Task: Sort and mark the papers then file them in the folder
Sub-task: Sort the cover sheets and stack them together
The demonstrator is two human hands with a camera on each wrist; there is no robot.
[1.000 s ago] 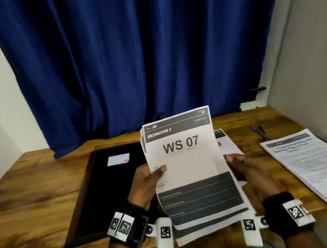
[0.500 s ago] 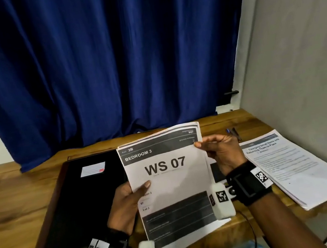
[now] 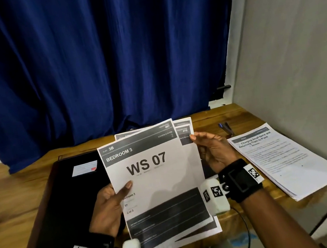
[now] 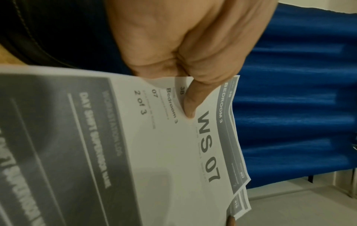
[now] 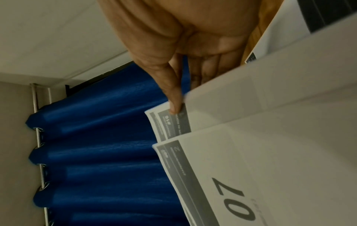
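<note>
I hold a fanned bundle of printed sheets (image 3: 162, 179) above the table, the front one reading "WS 07, Bedroom 3" (image 4: 208, 145). My left hand (image 3: 109, 206) pinches the bundle's left edge, thumb on the front sheet (image 4: 189, 100). My right hand (image 3: 211, 150) is at the top right corner, thumb on a rear sheet marked #16 (image 5: 173, 122), fingers behind the paper. A black folder (image 3: 64, 202) with a small white label (image 3: 84, 168) lies closed on the table to the left, under the bundle.
A second stack of text pages (image 3: 284, 158) lies on the wooden table (image 3: 9, 189) at the right, with a blue pen (image 3: 226, 128) behind it. A blue curtain (image 3: 106, 58) hangs behind; a grey wall (image 3: 297, 61) stands close on the right.
My right hand rose from the bundle's lower right side to its top right corner, and rear sheets now fan out there. The view swung to the right.
</note>
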